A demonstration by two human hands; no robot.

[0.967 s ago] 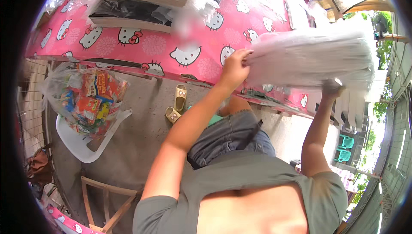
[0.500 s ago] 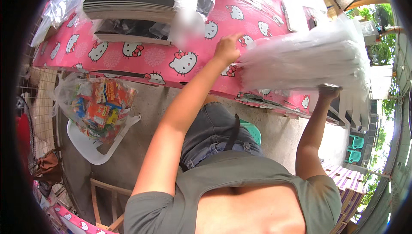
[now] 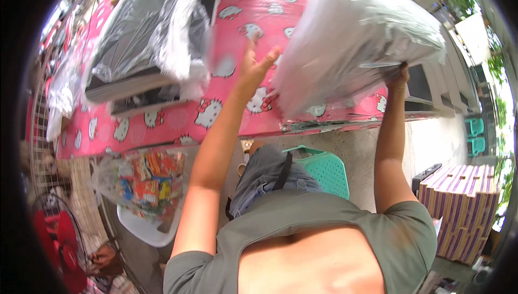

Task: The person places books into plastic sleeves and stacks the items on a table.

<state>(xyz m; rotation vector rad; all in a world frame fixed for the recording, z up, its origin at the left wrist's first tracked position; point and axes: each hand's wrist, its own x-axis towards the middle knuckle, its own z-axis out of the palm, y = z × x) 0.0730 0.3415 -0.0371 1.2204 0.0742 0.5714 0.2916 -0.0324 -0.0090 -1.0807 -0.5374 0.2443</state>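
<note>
My right hand (image 3: 398,75) grips the near right edge of a large clear plastic bag (image 3: 350,35). The bag is raised above the pink table, tilted and smeared by motion, and I cannot make out whether anything is inside. My left hand (image 3: 256,67) is open over the pink cartoon-cat tablecloth (image 3: 224,116), thumb and fingers apart, left of the bag and not touching it. Further left lies a stack of dark flat panels (image 3: 108,89), partly covered by crumpled clear plastic (image 3: 181,29).
More dark panels with pale edges (image 3: 421,86) stand at the table's right end. Below the table are a green plastic stool (image 3: 329,172) and a white chair (image 3: 143,224) bearing a bag of colourful packets (image 3: 154,178). Striped boxes (image 3: 458,207) are stacked at the right.
The plastic bag has swung up and tilted with my right hand. My left hand has moved left and opened its fingers. The view has shifted too.
</note>
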